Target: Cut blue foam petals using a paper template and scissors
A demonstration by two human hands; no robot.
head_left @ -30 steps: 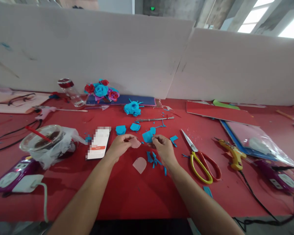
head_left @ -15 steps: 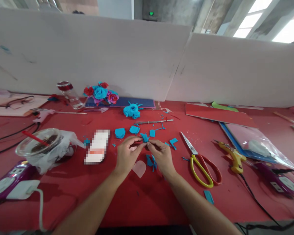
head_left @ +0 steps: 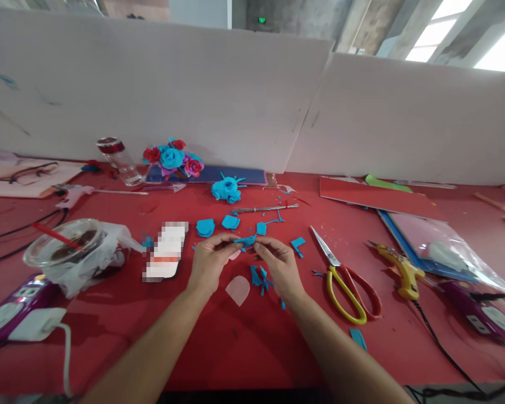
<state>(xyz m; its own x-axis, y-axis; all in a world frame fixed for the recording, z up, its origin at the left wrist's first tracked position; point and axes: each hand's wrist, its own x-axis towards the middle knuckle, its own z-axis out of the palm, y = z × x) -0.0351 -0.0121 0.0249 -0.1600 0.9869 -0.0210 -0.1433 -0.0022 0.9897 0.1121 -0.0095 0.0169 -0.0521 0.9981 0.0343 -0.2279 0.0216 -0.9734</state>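
Note:
Between my two hands is a small piece of blue crepe paper [head_left: 246, 241]. My left hand [head_left: 210, 259] pinches its left end, and my right hand [head_left: 278, 264] pinches the right end. Just beyond the fingers lie blue paper petals [head_left: 205, 227] in small stacks, with a smaller blue piece [head_left: 261, 228] to their right. A pale pink petal-shaped template [head_left: 238, 290] rests on the table between my wrists. Blue scraps [head_left: 261, 278] lie beside my right hand. Farther back stand blue paper flowers [head_left: 226, 189].
Scissors [head_left: 340, 275] and a yellow glue gun [head_left: 404, 272] lie at right. At left are a drink cup [head_left: 67, 247], a blurred phone-like object [head_left: 166, 252] and a pink glue gun [head_left: 78, 196]. A bundle of wires [head_left: 265, 209] and a colourful paper bouquet [head_left: 172, 159] are farther back.
The blue paper between my fingers is now stretched wider and lies more level. My left hand has shifted slightly left, away from the right one.

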